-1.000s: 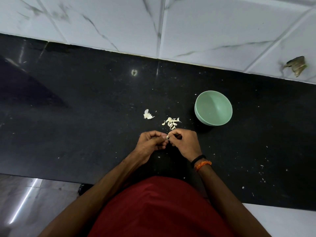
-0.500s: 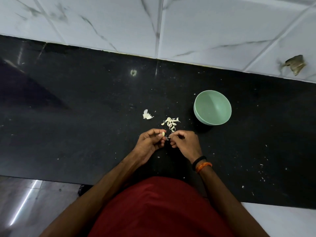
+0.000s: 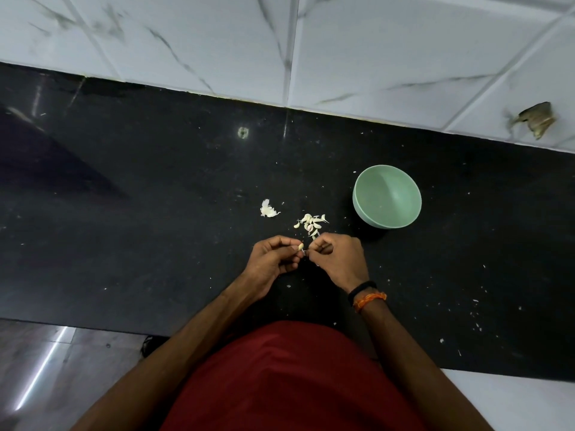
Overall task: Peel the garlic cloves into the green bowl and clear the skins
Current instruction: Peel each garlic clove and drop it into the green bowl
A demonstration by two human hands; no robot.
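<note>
While we stood at the black counter (image 3: 155, 188), our left hand (image 3: 273, 262) pinched a single garlic clove (image 3: 301, 246) between thumb and fingertips, and our right hand (image 3: 337, 259), fingers curled, pinched at the clove's near end, apparently on a shred of skin too small to make out. The two hands met almost knuckle to knuckle over the counter, the clove poking out of the left hand toward the right. Its long axis could not be read with any confidence, so little of it showed. The green bowl (image 3: 362, 209) stood on the counter ahead and to the right of both hands, plainly nearer the right hand than the left, and nothing showed inside it. Just beyond the fingertips, between hands and bowl, lay a small pile of garlic pieces (image 3: 311, 223), and a separate pale scrap (image 3: 268, 209) sat a little further left; from this angle we could not tell cloves from loose skins. We judged the job to be at an early stage, with this clove only partly stripped. Dropping it in the bowl would mean a reach forward and right, a shorter trip if the clove passed to the right hand.
</note>
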